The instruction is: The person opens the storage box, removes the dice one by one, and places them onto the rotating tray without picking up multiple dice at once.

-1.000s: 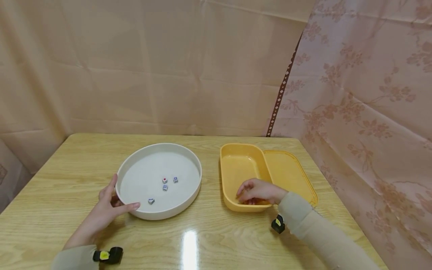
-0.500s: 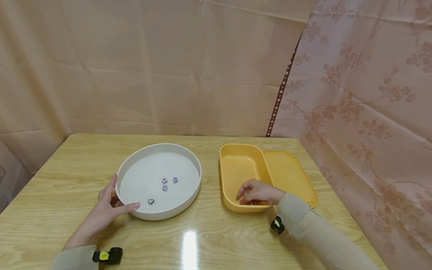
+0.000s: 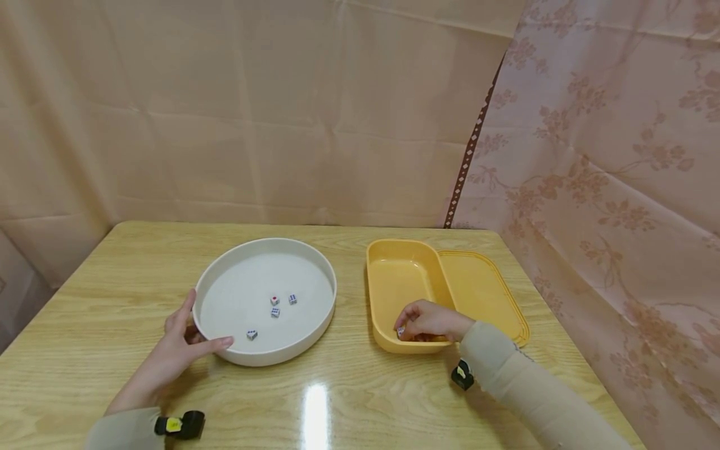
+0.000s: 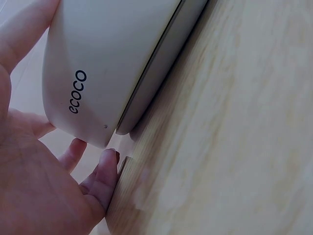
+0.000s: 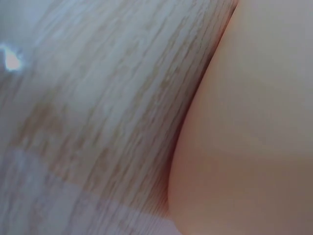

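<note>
A round white tray (image 3: 242,275) stands on the left of the table. My left hand (image 3: 175,344) holds its near-left side, with the thumb lying at the rim and the fingers against the outer wall. In the left wrist view those fingertips (image 4: 72,152) touch the tray's underside edge beside the "ecoco" lettering. Several white dice lie inside the tray, one of them a die (image 3: 252,335) near the thumb. Inside the near end of a yellow rectangular box (image 3: 394,281), my right hand (image 3: 432,320) pinches a die (image 3: 400,331). The right wrist view has only the box's outer wall (image 5: 244,137), not the hand.
A flat yellow lid (image 3: 484,287) lies against the right side of the box. Wooden tabletop (image 3: 351,387) spans between tray and box and toward me. A beige cloth (image 3: 281,125) hangs behind, and a flowered pink cloth (image 3: 607,187) hangs at the right.
A die now shows at my right fingertips inside the box, where none was visible before. The left hand and tray stay in place.
</note>
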A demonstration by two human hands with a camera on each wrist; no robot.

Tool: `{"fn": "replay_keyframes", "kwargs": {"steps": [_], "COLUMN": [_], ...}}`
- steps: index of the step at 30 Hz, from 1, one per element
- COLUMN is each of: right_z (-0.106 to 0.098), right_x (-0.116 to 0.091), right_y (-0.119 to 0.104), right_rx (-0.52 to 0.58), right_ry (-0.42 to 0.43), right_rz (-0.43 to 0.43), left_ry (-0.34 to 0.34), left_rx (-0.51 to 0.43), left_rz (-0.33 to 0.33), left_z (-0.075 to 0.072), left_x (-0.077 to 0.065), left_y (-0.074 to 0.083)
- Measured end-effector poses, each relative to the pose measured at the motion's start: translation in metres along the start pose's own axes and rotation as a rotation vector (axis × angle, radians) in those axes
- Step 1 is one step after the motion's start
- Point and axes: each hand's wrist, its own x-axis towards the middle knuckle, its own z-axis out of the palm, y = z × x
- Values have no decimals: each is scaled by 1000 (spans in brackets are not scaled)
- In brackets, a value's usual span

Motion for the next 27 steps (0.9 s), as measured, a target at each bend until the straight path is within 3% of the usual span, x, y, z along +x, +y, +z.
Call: {"fn": "replay_keyframes", "kwargs": {"steps": [15,27], "right_z": [-1,-1], "right_x": [3,-2], "right_y": [2,-4], "right_rx": [-21,23], "right_ry": [0,14], "right_rz": [-8,-22], "left_ry": [-2,-6], "left_rx": [15,24], "left_rz": [11,6], "left_z": [-1,-1], "left_x": [2,2], "left_y": [-1,-3]}}
